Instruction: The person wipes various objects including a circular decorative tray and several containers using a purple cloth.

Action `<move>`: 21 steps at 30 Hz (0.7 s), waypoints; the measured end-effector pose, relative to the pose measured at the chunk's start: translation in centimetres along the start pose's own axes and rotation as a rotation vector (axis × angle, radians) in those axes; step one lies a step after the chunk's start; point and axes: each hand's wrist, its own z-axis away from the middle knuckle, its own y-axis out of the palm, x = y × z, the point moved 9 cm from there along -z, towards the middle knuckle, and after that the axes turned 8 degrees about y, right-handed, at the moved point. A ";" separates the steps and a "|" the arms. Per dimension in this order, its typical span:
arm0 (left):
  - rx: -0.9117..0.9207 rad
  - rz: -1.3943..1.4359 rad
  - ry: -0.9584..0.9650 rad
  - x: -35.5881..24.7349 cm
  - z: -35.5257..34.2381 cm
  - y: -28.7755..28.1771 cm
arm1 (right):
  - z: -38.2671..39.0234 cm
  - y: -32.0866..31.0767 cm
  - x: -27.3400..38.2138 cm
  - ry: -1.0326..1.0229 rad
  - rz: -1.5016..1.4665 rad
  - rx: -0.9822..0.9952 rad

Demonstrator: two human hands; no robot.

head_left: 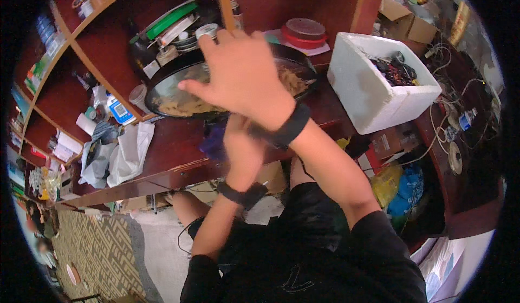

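My right hand (244, 75) is open, fingers spread and back upward, above a wide black-rimmed oval tray (181, 113). Brown, flaky-looking material (187, 103) lies in the tray, partly hidden by that hand. A black band (295, 125) circles my right wrist. Just below it is my left hand (242, 148), smeared by motion, close against the right wrist; its fingers are mostly hidden. Another black band (242, 194) is around my left wrist. Beside the left hand, a purple thing (214, 146) of unclear kind lies on the desk.
At right stands a white foam box (357, 86) holding dark tangled items. A red round container (304, 34) sits behind the tray. Crumpled white plastic (130, 154) lies at left, near a blue-white bottle (120, 111). Wooden shelves hold jars. Yellow and blue bags (406, 189) are below, right.
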 end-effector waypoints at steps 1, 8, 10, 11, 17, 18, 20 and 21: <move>0.050 0.291 -0.211 1.6 1.1 1.9 | 0.0 0.1 0.1 0.012 0.000 0.025; 0.045 0.768 -0.531 4.2 5.4 12.9 | 0.1 0.3 0.4 0.054 -0.016 0.138; 0.022 0.756 -0.527 4.6 5.1 14.0 | 0.2 0.1 0.3 0.044 -0.020 0.119; 0.021 0.745 -0.521 4.9 4.8 14.5 | 0.3 0.0 0.2 0.040 -0.071 0.118; 0.124 0.599 -0.474 6.2 4.9 15.8 | -0.1 1.0 0.0 0.051 -0.075 0.236; 0.159 0.554 -0.455 5.8 5.8 15.6 | -0.2 1.5 0.0 0.053 -0.072 0.249; 0.216 0.470 -0.410 4.4 7.1 15.1 | -0.6 2.2 -0.3 0.056 -0.060 0.270; 0.219 0.434 -0.385 3.6 7.2 14.7 | -0.8 2.4 -0.5 0.061 -0.071 0.288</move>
